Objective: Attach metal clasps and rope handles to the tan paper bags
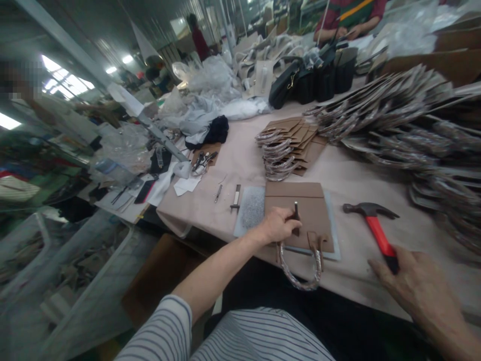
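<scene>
My left hand pinches a slim steel punch upright against a tan leather-like bag panel. A twisted silver rope handle hangs from the panel's near edge over the table front, fixed by a tan tab. The panel lies on a pale blue-grey board. My right hand is at the table's near right, its fingers around the butt of a red-handled claw hammer. The hammer's steel head points left, towards the panel, and the hand hides the handle's end.
Stacked tan panels with rope handles and larger piles fill the table's right. A grey mat, small tools, black bags and white plastic lie beyond. A co-worker's hands work at the far end.
</scene>
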Tool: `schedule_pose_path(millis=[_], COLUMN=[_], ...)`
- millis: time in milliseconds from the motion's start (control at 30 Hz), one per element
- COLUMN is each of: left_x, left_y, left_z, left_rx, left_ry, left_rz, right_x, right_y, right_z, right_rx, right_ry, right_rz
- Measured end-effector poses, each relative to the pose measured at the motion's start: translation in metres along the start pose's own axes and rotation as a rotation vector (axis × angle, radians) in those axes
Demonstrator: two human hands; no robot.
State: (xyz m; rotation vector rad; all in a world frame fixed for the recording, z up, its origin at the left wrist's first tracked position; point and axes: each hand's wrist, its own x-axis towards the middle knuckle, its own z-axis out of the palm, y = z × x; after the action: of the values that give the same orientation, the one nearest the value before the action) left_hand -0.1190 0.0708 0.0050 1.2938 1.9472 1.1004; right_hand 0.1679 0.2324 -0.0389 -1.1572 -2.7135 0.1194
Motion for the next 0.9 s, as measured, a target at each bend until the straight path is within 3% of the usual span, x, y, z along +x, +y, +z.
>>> schedule_pose_path(millis=[200,633,700,833,900], left_x=[0.009,-0.024,-0.025,-0.025,-0.025], left_y=[0.002,-0.016,-0.017,-0.017,-0.017], left_z=[-0.006,0.016,0.017,0.019,0.021], left_rx=[0.090,0.101,0.121,0.168,0.203], left_ry=[-0.068,0.144,0.156,0.179,0.184], left_rz=[-0.034,0.279,0.293,0.320,0.334], right_x=[-0.005,-0.006,-0.003,0.011,0.016], right_y=[-0.004,-0.004,-0.004,-0.002,-0.004], right_z=[0.000,0.000,-0.004,-0.014,-0.019], right_rx=[-0.093,-0.019,0.063,0.347,0.446], right_ry=[0.014,0.047,0.019,-0.109,-0.145], right_rz=[-0.017,-0.006,0.035,0.264,0.286])
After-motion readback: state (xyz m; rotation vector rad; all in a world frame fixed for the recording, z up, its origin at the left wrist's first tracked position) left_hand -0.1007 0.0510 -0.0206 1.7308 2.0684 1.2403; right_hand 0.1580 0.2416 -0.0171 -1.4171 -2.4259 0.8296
